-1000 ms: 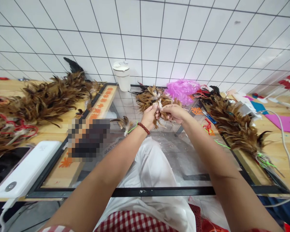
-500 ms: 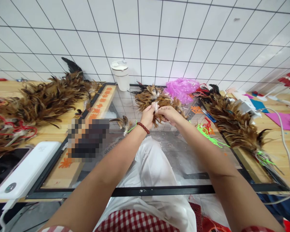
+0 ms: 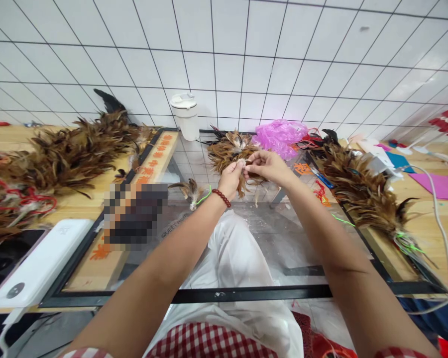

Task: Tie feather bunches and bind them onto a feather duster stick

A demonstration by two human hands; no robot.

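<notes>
Above the glass tabletop, my left hand [image 3: 231, 180] pinches the pale, fluffy base of a small bunch of feathers [image 3: 242, 161] between thumb and fingers. My right hand [image 3: 271, 168] meets it there, its thumb and fingertips closed on the same pale tuft. Just behind both hands lies a heap of brown feathers [image 3: 229, 148], partly hidden by them. Left of my left wrist rests a small feather bundle [image 3: 191, 193] with a bright green string [image 3: 204, 196]. Pale bits of fluff are scattered on the glass below.
Long feather strands flank the glass, one at the left [image 3: 74, 144] and one at the right [image 3: 358, 184]. A white cup [image 3: 186, 118] and a purple plastic bag [image 3: 280, 139] stand at the back. A white power bank [image 3: 41, 263] lies at the left, near the front.
My right hand has turned and lifted slightly, its fingers more curled at the tuft. Its forearm now covers most of the green strings on the right. My left hand has stayed nearly still.
</notes>
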